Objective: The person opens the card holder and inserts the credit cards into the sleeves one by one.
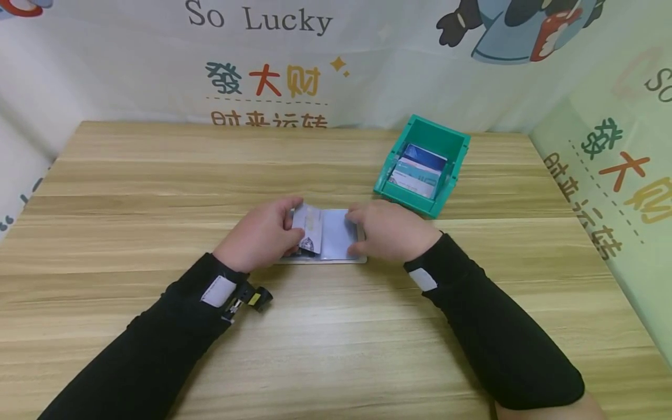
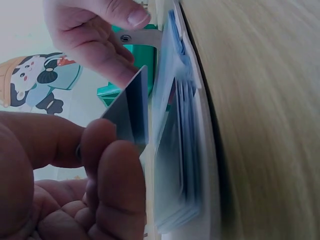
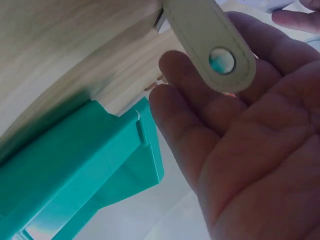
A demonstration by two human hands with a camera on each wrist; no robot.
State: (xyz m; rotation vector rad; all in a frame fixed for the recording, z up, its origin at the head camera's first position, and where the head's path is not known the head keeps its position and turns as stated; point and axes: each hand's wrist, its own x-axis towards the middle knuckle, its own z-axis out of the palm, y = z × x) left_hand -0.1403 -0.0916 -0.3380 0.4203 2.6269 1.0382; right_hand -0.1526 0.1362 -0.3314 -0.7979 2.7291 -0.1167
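A card holder [image 1: 336,234] with clear sleeves lies spread on the table in the head view. My left hand [image 1: 259,236] pinches a pale printed card [image 1: 311,227] between thumb and fingers, over the holder's left half. From the left wrist, this card [image 2: 136,107] stands tilted beside a stack of sleeves [image 2: 187,150]. My right hand [image 1: 396,230] is at the holder's right edge, thumb and forefinger apart at the sleeve. The holder's snap strap [image 3: 207,40] crosses in front of the right fingers [image 3: 185,130] in the right wrist view.
A green plastic bin [image 1: 448,189] with several cards [image 1: 420,169] inside stands behind and right of the holder. The wooden table [image 1: 157,175] ends at a printed cloth backdrop [image 1: 388,70], with another printed cloth along the right side.
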